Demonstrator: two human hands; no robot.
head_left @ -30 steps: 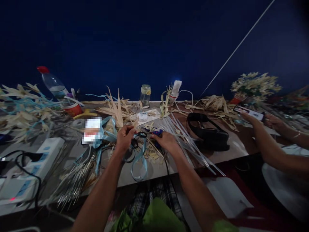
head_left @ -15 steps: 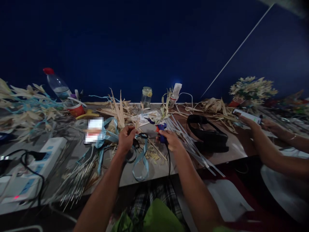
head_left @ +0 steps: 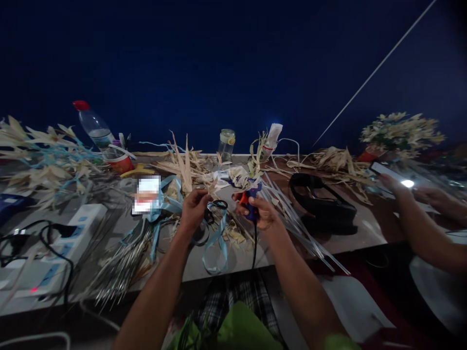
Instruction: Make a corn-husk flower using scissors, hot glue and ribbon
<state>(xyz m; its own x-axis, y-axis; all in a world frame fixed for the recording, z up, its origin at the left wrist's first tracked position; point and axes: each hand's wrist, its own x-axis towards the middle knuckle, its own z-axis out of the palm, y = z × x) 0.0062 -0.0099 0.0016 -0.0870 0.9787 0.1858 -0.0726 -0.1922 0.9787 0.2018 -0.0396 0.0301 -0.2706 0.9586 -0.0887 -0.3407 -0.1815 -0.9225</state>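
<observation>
1. Our right hand (head_left: 257,209) is wrapped around a blue glue gun (head_left: 252,206) with an orange trigger, held up just above the table (head_left: 239,258). We can see its black cord (head_left: 254,248) dropping from the grip toward the table edge.
2. Our left hand (head_left: 195,206) has thumb and fingers closed in a pinch. There's a pale bit of husk (head_left: 212,185) right by the fingertips, but honestly we can't tell if it's gripped.
3. Between our hands we've got a dark ring (head_left: 219,204), a light blue ribbon (head_left: 221,236) looping toward us, and husk scraps (head_left: 236,237).
4. Right of the glue gun, we've got clear sticks (head_left: 302,233) fanned out, then a black strapped headset (head_left: 326,206).
5. Over on our left: a bundle of wires (head_left: 124,262) and a white power strip (head_left: 83,224).
6. At the back, a lidded jar (head_left: 226,148) stands upright.
7. Far right, a co-worker's hand (head_left: 394,183) holds a phone (head_left: 385,171).
</observation>
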